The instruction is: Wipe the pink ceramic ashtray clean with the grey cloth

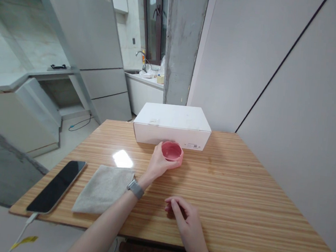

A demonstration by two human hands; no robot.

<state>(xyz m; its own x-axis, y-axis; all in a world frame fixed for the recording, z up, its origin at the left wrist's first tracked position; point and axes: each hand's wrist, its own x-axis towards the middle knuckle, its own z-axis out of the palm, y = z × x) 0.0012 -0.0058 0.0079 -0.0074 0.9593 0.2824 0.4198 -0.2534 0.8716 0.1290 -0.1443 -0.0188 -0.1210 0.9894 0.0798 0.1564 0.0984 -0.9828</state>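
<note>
My left hand (158, 164) is wrapped round a small pink cup (172, 151) that stands on the wooden table (238, 196), just in front of a white cardboard box (172, 125). A watch sits on that wrist. My right hand (183, 215) rests on the table nearer to me, its fingers curled loosely downward with nothing visible in them.
A folded grey cloth (102, 188) lies left of my left arm, and a black phone (58, 186) with a cable lies at the table's left edge. A wall runs along the right. A fridge (89, 43) and kitchen counters stand behind.
</note>
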